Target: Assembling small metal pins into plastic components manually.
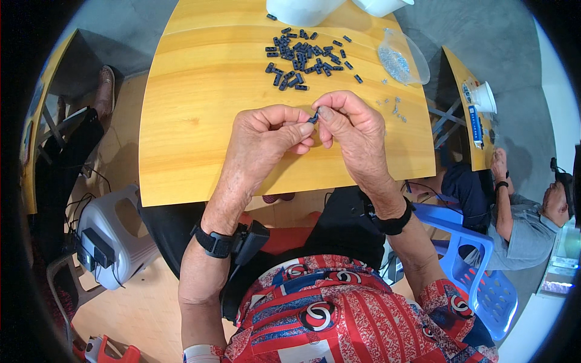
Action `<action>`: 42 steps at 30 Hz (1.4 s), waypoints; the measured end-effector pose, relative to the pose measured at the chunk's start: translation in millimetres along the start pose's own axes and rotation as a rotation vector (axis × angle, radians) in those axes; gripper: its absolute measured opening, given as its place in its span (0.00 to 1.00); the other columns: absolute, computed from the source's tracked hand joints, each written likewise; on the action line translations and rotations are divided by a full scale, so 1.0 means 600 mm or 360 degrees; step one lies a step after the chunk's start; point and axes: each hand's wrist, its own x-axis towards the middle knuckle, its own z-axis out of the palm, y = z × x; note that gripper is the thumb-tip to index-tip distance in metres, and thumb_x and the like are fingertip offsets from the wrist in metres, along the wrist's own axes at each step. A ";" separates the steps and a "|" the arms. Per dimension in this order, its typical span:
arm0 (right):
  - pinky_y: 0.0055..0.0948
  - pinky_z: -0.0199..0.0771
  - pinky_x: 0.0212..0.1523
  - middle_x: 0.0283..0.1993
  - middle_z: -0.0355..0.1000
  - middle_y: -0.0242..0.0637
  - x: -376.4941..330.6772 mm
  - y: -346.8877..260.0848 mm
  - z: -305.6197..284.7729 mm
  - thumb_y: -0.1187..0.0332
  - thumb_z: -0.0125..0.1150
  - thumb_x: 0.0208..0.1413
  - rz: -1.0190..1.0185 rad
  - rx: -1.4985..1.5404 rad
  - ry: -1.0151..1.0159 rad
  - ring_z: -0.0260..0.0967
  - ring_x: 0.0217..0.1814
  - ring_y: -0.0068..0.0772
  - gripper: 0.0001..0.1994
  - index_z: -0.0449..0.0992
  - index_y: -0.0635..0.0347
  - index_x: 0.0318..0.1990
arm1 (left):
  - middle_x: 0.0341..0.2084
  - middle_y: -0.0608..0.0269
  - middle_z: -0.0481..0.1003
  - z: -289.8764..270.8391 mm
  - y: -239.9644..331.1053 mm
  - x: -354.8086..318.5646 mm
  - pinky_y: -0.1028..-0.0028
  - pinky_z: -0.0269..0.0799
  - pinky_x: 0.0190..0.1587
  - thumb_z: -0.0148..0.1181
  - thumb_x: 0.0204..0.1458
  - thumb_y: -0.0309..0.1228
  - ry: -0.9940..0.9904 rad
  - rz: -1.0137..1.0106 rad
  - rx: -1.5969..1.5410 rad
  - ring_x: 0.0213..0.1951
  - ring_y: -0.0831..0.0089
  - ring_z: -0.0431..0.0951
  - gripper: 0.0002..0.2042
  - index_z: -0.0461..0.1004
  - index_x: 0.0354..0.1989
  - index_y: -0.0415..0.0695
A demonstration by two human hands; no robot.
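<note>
Over the near half of the wooden table (187,121), both my hands meet at a small black plastic piece (313,118). Thumb and fingers of my left hand (266,133) pinch it from one side. My right hand (351,127) closes thumb against forefinger at its upper end; whether a tiny part sits between those fingertips is hidden. Beyond my hands lies a loose pile of similar short black pieces (301,57), some with holes showing. Small silvery metal parts (396,109) are scattered to the right of my right hand.
A clear plastic bag or tray (417,57) holding many small silvery parts lies at the table's right edge. White tubs (302,9) stand at the far edge. A blue plastic chair (478,260) and a seated person (526,224) are on the right, a white stool (115,236) on the left.
</note>
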 end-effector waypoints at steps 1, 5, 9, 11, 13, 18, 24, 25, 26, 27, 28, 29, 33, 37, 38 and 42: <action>0.13 0.63 0.23 0.24 0.68 0.26 0.000 0.001 0.000 0.74 0.54 0.57 0.0001 0.0000 0.0001 0.61 0.22 0.11 0.04 0.73 0.64 0.36 | 0.24 0.59 0.77 0.001 0.001 0.000 0.81 0.72 0.30 0.59 0.50 0.22 -0.0002 -0.0012 -0.0022 0.26 0.78 0.75 0.05 0.76 0.34 0.34; 0.13 0.63 0.23 0.25 0.68 0.26 0.000 0.005 -0.001 0.74 0.55 0.56 -0.0042 -0.0003 0.0011 0.61 0.23 0.11 0.04 0.74 0.64 0.37 | 0.25 0.60 0.76 0.002 0.001 0.000 0.82 0.73 0.31 0.59 0.51 0.22 -0.0020 -0.0061 -0.0071 0.26 0.79 0.75 0.05 0.76 0.34 0.33; 0.13 0.63 0.23 0.25 0.68 0.25 -0.002 0.009 0.000 0.74 0.56 0.56 -0.0090 0.0029 0.0070 0.61 0.22 0.11 0.05 0.74 0.65 0.37 | 0.26 0.59 0.77 0.004 0.005 0.000 0.81 0.74 0.32 0.59 0.51 0.23 -0.0032 -0.0115 -0.0097 0.27 0.78 0.76 0.06 0.76 0.35 0.33; 0.13 0.63 0.23 0.24 0.68 0.25 -0.003 0.008 0.003 0.74 0.56 0.56 -0.0091 0.0029 0.0083 0.61 0.22 0.11 0.05 0.74 0.65 0.37 | 0.27 0.58 0.77 0.003 0.005 0.000 0.81 0.75 0.33 0.59 0.51 0.22 -0.0013 -0.0140 -0.0142 0.28 0.77 0.77 0.06 0.76 0.35 0.33; 0.13 0.63 0.23 0.24 0.68 0.25 -0.003 0.008 0.004 0.74 0.56 0.55 -0.0093 0.0028 0.0098 0.61 0.22 0.11 0.05 0.74 0.65 0.37 | 0.27 0.57 0.77 0.002 0.004 0.000 0.81 0.75 0.33 0.59 0.50 0.22 -0.0015 -0.0136 -0.0157 0.28 0.77 0.77 0.06 0.76 0.35 0.33; 0.13 0.64 0.23 0.24 0.69 0.25 -0.002 0.011 0.004 0.74 0.57 0.55 -0.0131 0.0002 0.0092 0.61 0.23 0.11 0.04 0.75 0.65 0.36 | 0.27 0.57 0.78 0.000 0.000 0.002 0.81 0.76 0.32 0.60 0.50 0.22 -0.0022 -0.0141 -0.0182 0.28 0.76 0.78 0.06 0.76 0.35 0.34; 0.13 0.66 0.24 0.28 0.71 0.28 -0.003 0.014 0.001 0.76 0.58 0.54 -0.0194 -0.0120 0.0101 0.64 0.24 0.12 0.03 0.75 0.64 0.35 | 0.28 0.58 0.78 -0.001 -0.003 0.002 0.80 0.76 0.33 0.59 0.51 0.24 -0.0061 -0.0133 -0.0139 0.30 0.76 0.78 0.06 0.76 0.36 0.36; 0.13 0.66 0.24 0.28 0.71 0.28 -0.003 0.014 0.001 0.76 0.58 0.54 -0.0194 -0.0119 0.0100 0.64 0.24 0.12 0.03 0.75 0.64 0.35 | 0.28 0.58 0.78 -0.002 -0.003 0.002 0.80 0.76 0.33 0.59 0.51 0.24 -0.0068 -0.0131 -0.0137 0.29 0.76 0.78 0.06 0.77 0.36 0.36; 0.13 0.66 0.24 0.29 0.71 0.29 -0.003 0.014 0.001 0.76 0.58 0.54 -0.0207 -0.0127 0.0094 0.64 0.24 0.13 0.03 0.75 0.65 0.35 | 0.28 0.58 0.78 -0.002 -0.003 0.002 0.80 0.76 0.33 0.59 0.51 0.24 -0.0075 -0.0129 -0.0135 0.29 0.76 0.78 0.06 0.77 0.36 0.36; 0.13 0.66 0.25 0.30 0.71 0.29 -0.003 0.014 0.001 0.76 0.58 0.53 -0.0220 -0.0134 0.0088 0.64 0.25 0.13 0.03 0.75 0.65 0.35 | 0.28 0.58 0.78 -0.003 -0.004 0.002 0.80 0.76 0.33 0.59 0.51 0.24 -0.0075 -0.0129 -0.0135 0.29 0.76 0.78 0.06 0.77 0.36 0.36; 0.13 0.66 0.25 0.30 0.71 0.29 -0.003 0.014 0.001 0.76 0.58 0.53 -0.0220 -0.0133 0.0087 0.64 0.25 0.13 0.03 0.75 0.65 0.35 | 0.28 0.58 0.78 -0.003 -0.004 0.002 0.80 0.76 0.33 0.59 0.51 0.24 -0.0073 -0.0132 -0.0144 0.29 0.76 0.78 0.06 0.77 0.36 0.36; 0.14 0.67 0.25 0.31 0.71 0.30 -0.003 0.015 0.000 0.76 0.58 0.53 -0.0245 -0.0159 0.0069 0.65 0.25 0.13 0.03 0.75 0.65 0.35 | 0.28 0.58 0.78 -0.003 -0.004 0.002 0.80 0.76 0.33 0.59 0.51 0.24 -0.0071 -0.0134 -0.0154 0.29 0.76 0.78 0.06 0.77 0.36 0.36; 0.14 0.68 0.26 0.32 0.70 0.32 -0.002 0.017 -0.004 0.78 0.57 0.53 -0.0312 -0.0165 0.0013 0.67 0.27 0.16 0.03 0.75 0.66 0.35 | 0.29 0.58 0.78 -0.002 -0.001 0.000 0.79 0.76 0.33 0.59 0.51 0.24 -0.0098 -0.0121 -0.0161 0.29 0.75 0.78 0.06 0.77 0.35 0.36; 0.15 0.70 0.27 0.33 0.70 0.34 -0.002 0.016 0.001 0.79 0.57 0.53 -0.0365 -0.0185 0.0013 0.68 0.28 0.18 0.03 0.75 0.67 0.35 | 0.29 0.57 0.78 -0.003 -0.001 0.000 0.79 0.76 0.33 0.59 0.50 0.23 -0.0079 -0.0168 -0.0224 0.30 0.74 0.78 0.06 0.77 0.36 0.36; 0.16 0.70 0.28 0.33 0.71 0.34 -0.001 0.014 0.004 0.79 0.56 0.53 -0.0412 -0.0223 0.0018 0.69 0.28 0.19 0.03 0.75 0.67 0.34 | 0.29 0.56 0.78 -0.003 -0.002 0.001 0.79 0.76 0.33 0.59 0.50 0.23 -0.0061 -0.0187 -0.0251 0.30 0.74 0.78 0.06 0.76 0.36 0.36; 0.18 0.72 0.29 0.33 0.71 0.37 -0.002 0.015 0.004 0.79 0.56 0.53 -0.0543 -0.0412 -0.0018 0.70 0.28 0.21 0.04 0.76 0.68 0.34 | 0.28 0.56 0.78 -0.005 -0.004 0.001 0.79 0.76 0.32 0.59 0.50 0.22 -0.0053 -0.0180 -0.0293 0.29 0.74 0.78 0.06 0.77 0.35 0.36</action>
